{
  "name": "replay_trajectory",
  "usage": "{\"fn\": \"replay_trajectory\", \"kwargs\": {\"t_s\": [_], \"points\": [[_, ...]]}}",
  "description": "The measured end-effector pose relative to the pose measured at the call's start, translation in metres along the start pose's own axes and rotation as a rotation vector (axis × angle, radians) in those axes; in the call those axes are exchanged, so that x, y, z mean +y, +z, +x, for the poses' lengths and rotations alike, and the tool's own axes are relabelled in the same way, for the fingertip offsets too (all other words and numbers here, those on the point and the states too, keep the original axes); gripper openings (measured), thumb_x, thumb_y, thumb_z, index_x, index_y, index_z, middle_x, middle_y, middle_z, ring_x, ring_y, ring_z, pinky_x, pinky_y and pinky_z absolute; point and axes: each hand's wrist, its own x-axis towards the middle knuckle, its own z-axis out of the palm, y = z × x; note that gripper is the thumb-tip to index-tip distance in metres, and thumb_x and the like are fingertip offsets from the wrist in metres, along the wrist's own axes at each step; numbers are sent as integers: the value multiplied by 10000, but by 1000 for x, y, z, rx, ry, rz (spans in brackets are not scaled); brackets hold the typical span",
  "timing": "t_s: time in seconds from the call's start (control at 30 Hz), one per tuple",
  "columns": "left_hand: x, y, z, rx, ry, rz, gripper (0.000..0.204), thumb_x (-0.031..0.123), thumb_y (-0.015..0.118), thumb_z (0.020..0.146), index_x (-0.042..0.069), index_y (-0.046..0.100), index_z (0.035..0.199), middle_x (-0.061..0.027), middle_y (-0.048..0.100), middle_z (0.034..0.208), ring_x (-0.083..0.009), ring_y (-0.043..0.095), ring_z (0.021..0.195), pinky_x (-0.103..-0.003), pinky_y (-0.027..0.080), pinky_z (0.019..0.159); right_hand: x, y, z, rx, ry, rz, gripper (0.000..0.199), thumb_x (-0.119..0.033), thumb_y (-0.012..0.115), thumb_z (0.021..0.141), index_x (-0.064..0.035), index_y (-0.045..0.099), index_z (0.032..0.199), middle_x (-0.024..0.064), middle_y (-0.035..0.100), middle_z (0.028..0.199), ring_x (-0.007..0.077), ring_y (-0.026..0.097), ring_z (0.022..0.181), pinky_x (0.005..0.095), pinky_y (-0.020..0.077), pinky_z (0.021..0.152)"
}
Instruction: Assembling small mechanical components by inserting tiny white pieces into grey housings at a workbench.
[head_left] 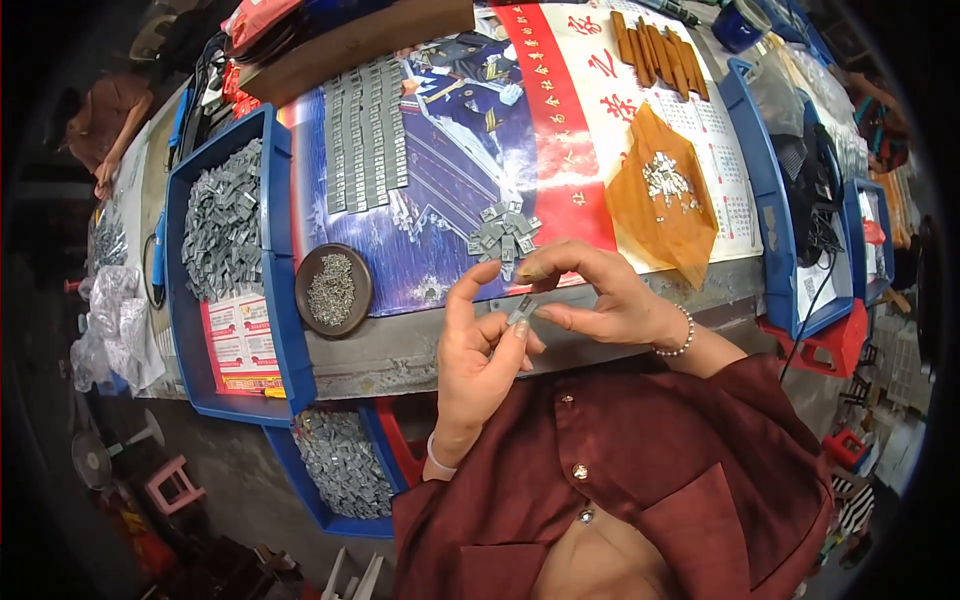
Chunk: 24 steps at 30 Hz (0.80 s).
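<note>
I am holding a small grey metal clip [521, 309] pinched between my left hand [480, 360] and right hand [600, 295], fingertips of both closing on it just off the worktop's [420, 345] near edge, its long axis slanting toward the clip pile [503, 237].

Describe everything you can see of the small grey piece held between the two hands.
The small grey piece looks like dull grey metal, flat and roughly rectangular, tilted. The left hand pinches its lower end between thumb and fingers; the right hand touches its upper end with its fingertips. It is held above the table's near edge, below a loose pile of similar pieces. Finer detail is too small to tell.
</note>
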Motion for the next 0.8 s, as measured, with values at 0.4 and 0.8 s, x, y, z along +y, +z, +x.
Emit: {"fn": "replay_trajectory", "kwargs": {"t_s": [0.4, 0.8], "points": [[4, -9, 3, -75, -59, -102, 565, -1, 501, 907, 37, 246, 1410, -50, 620, 706, -52, 541, 592, -168, 433, 550, -2, 1, 1, -97, -22, -51, 393, -9, 660, 815, -30, 560, 1194, 100, 612, 1077, 207, 618, 967, 325, 498, 844], [-33, -19, -5, 252, 267, -64, 498, 77, 500, 962, 11, 259, 1392, -59, 612, 782, -65, 544, 662, -186, 456, 626, 12, 18, 69, 64, -33, -387, 276, 7, 671, 804, -9, 586, 1066, 91, 620, 950, 175, 620, 821, 297, 504, 731]]}}
